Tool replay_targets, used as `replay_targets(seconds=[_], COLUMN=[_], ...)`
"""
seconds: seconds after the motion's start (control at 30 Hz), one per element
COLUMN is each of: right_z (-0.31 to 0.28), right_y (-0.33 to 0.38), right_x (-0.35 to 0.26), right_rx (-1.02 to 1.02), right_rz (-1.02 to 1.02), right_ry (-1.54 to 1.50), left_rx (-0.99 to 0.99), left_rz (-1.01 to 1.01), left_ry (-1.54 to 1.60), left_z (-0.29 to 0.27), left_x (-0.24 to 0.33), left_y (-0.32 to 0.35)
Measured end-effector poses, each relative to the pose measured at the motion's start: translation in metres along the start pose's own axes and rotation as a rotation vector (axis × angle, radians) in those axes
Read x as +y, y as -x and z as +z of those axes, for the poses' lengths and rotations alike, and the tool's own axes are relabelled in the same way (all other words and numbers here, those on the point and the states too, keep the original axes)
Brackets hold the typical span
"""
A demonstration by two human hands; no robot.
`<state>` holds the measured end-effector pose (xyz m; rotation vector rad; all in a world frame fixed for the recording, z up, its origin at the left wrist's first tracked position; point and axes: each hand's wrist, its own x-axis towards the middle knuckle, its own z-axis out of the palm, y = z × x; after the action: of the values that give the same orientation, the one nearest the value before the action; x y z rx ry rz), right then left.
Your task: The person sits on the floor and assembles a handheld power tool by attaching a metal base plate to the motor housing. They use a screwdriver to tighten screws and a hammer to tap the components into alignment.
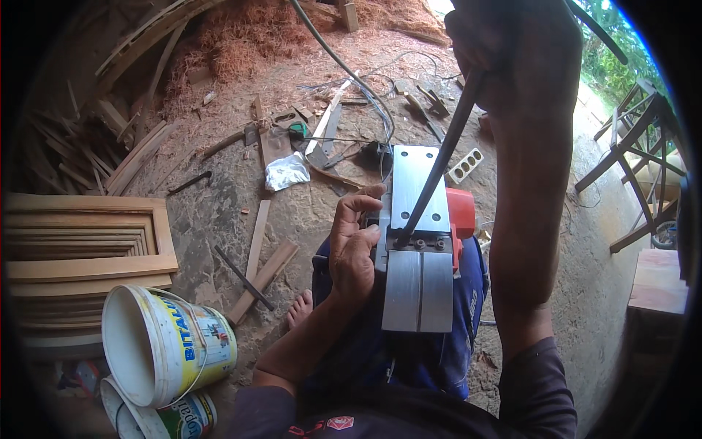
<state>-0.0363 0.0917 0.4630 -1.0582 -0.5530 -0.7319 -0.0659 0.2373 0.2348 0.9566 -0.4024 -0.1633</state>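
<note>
An electric hand planer (436,293) rests upside down across my lap, its flat metal sole facing up and its red housing showing on the right. My left hand (354,252) grips the planer's left side near the blade slot, thumb and fingers bent against its edge. High on the right, my right hand (521,62) is closed round a long dark metal rod (447,150). The rod slants down to the left over the sole, and its lower tip meets the slot beside the small bolts (430,244). My right fingers are in shadow and partly hidden.
Stacked wooden frames (88,272) and a white bucket (164,344) stand at the left. Wood offcuts (265,282), a white plastic bag (287,172), cables and tools lie on the floor. Reddish shavings (241,51) heap up at the back. Wooden furniture legs (636,146) stand at the right.
</note>
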Motion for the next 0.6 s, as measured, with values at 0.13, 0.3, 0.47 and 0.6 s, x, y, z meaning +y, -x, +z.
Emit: replay_targets(seconds=[0.13,0.3,0.47,0.6], right_z=[-0.002,-0.007,-0.029,-0.020], right_y=[-0.001,-0.009,-0.023,-0.023], right_x=[-0.001,0.004,0.019,0.024], right_rx=[-0.074,-0.175,-0.357,-0.502], right_rz=[0.001,0.043,-0.029,0.129], right_ry=[-0.002,-0.083,-0.159,-0.616], left_rx=[-0.020,-0.027,-0.081,-0.070], left_rz=[0.011,0.019,0.050,0.037], left_ry=[0.000,-0.020,-0.068,-0.104], left_z=[0.000,-0.007,-0.005,-0.004], left_x=[-0.002,-0.004,-0.003,0.001], left_y=[0.000,-0.001,0.000,0.001])
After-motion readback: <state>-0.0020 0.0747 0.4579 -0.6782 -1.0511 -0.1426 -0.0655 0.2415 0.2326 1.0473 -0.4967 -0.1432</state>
